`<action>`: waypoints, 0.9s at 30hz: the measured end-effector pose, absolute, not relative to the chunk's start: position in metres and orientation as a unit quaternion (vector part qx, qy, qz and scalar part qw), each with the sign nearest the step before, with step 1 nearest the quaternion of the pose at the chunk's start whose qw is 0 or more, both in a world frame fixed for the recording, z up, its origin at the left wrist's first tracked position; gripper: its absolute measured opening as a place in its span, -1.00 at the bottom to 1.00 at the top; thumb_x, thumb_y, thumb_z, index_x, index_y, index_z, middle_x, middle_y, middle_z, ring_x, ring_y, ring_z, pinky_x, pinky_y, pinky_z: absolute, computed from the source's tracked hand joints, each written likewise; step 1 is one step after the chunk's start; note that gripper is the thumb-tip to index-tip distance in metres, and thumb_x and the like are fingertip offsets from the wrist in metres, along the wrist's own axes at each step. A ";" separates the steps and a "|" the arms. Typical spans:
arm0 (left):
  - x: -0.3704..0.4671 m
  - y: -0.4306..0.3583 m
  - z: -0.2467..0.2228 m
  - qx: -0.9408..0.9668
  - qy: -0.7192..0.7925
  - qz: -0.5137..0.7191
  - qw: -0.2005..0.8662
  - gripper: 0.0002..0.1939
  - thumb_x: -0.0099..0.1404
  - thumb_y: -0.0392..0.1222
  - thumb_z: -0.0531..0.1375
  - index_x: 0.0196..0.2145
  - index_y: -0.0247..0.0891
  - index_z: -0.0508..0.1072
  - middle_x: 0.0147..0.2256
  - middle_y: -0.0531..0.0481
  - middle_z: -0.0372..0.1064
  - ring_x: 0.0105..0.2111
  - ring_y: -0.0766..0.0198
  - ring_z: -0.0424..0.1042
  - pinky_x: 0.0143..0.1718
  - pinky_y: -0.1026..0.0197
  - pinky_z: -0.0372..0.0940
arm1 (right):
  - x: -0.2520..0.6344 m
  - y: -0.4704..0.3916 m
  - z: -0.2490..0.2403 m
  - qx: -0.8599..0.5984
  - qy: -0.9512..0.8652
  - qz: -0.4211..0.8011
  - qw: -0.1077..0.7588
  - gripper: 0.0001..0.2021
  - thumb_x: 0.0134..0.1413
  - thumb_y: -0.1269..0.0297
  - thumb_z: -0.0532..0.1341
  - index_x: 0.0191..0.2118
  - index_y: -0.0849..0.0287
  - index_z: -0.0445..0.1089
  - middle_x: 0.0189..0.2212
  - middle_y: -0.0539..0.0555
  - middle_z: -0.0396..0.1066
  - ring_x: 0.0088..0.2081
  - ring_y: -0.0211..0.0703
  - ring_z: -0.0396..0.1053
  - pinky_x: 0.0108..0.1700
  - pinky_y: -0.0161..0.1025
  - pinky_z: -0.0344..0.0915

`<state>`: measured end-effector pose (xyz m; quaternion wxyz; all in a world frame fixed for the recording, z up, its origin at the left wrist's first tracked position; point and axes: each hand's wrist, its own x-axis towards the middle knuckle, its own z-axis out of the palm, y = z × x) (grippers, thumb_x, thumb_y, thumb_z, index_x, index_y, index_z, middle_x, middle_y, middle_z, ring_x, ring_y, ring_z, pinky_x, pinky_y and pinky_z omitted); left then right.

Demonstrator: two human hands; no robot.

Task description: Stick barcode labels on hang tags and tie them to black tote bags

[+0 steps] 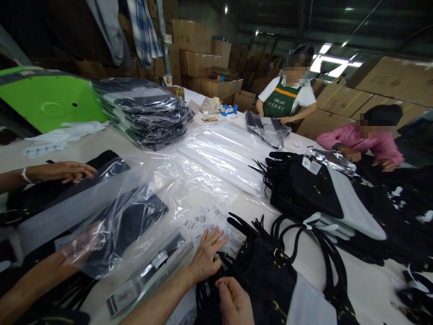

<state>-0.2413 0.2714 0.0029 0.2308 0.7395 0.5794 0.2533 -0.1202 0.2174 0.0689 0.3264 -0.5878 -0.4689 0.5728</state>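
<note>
My left hand (208, 253) stretches out with its fingers spread, over the near edge of a spread of white barcode labels (202, 220). Just below it, my right hand (234, 300) is closed, thumb against fingers, beside a black bag (259, 266). Whatever it may pinch is too small to make out. The bag has thin straps, gold-coloured metal fittings and a pale sheet (309, 300) over its lower part. Left of my forearm stands a long clear tape dispenser (152, 266).
At left, a co-worker's hands (69, 171) handle a black bag and clear plastic sleeve (135, 212). Clear bags (226, 153) cover the table's middle. Wrapped bags (145, 110) are piled behind; more black bags (304, 185) lie right. Two people (287, 97) work across the table.
</note>
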 end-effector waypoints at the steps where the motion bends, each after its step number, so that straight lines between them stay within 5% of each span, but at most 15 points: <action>1: -0.240 0.272 0.006 0.744 0.575 0.259 0.220 -0.36 -0.07 -0.40 0.03 0.02 -0.14 0.28 0.09 -0.06 0.16 0.13 0.02 0.01 0.11 -0.21 -0.14 | -0.124 0.215 0.068 -0.588 -0.481 0.562 0.326 -0.66 -0.09 -0.01 0.10 -0.56 0.20 0.32 -0.76 -0.16 -0.05 -0.68 -0.39 -0.08 -0.66 -0.40 -0.11; 4: -0.233 0.275 0.009 0.738 0.586 0.275 0.190 -0.65 0.07 -0.37 0.06 -0.19 -0.12 0.44 -0.18 -0.03 0.36 -0.12 0.15 0.26 -0.09 0.04 0.13 | -0.137 0.208 0.067 -0.587 -0.504 0.539 0.334 -0.65 -0.05 0.00 0.06 -0.56 0.20 0.33 -0.73 -0.12 0.04 -0.64 -0.35 0.00 -0.63 -0.39 -0.04; 8: -0.226 0.279 -0.001 0.712 0.620 0.281 0.171 -0.79 0.16 -0.38 0.06 -0.45 -0.20 0.48 -0.46 -0.01 0.32 -0.36 0.24 0.26 -0.35 0.19 0.09 | -0.147 0.205 0.068 -0.582 -0.512 0.527 0.348 -0.66 -0.02 0.04 0.05 -0.57 0.20 0.31 -0.72 -0.11 0.08 -0.62 -0.35 0.02 -0.60 -0.39 -0.01; 27: -0.234 0.273 -0.025 0.707 0.608 0.324 0.160 -0.88 0.18 -0.28 0.12 -0.40 -0.22 0.48 -0.50 0.03 0.31 -0.41 0.28 0.29 -0.35 0.19 0.07 | -0.150 0.194 0.078 -0.538 -0.417 0.634 0.368 -0.61 -0.09 -0.06 0.08 -0.60 0.20 0.28 -0.76 -0.16 -0.09 -0.67 -0.40 -0.15 -0.66 -0.40 -0.12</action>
